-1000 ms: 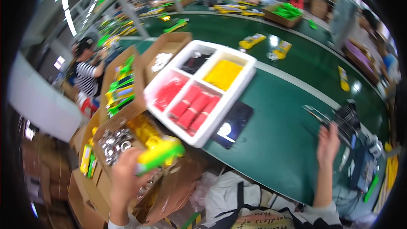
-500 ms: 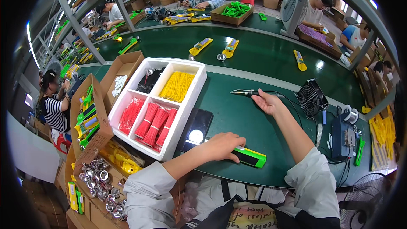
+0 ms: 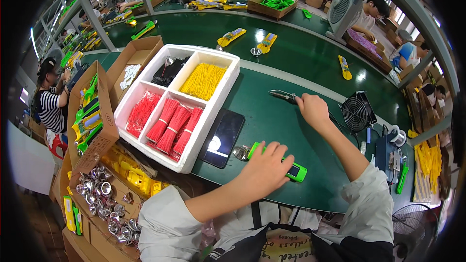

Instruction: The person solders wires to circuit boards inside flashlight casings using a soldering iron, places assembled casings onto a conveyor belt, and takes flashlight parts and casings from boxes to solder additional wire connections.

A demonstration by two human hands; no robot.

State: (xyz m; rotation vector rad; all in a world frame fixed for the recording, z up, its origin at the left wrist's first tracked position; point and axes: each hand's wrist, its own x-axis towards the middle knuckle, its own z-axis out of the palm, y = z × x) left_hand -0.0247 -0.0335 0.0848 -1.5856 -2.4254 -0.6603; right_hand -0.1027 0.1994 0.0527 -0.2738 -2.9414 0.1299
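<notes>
My left hand (image 3: 266, 166) is closed over a green flashlight body (image 3: 297, 171) near the table's front edge. A dark panel shows at the body's right end, and the hand hides its middle. At the other end lies a small shiny reflector cup (image 3: 240, 153); whether it is joined to the body I cannot tell. Farther to the right, my right hand (image 3: 313, 109) grips the dark handle of a soldering iron (image 3: 286, 97). The iron's tip points left, above the green table, apart from the flashlight body.
A white foam box (image 3: 187, 157) holds bundled red, yellow and black wires. Beside it lies a black phone (image 3: 223, 138). Reflector cups (image 3: 102, 189) fill a carton at lower left. A small black fan (image 3: 357, 111) and a solder spool (image 3: 399, 135) stand right. Co-workers sit beyond the belt (image 3: 301, 53).
The flashlight body has turned under my left hand, and a reflector cup now shows at its left end. My right hand has rolled from palm up to knuckles up around the iron.
</notes>
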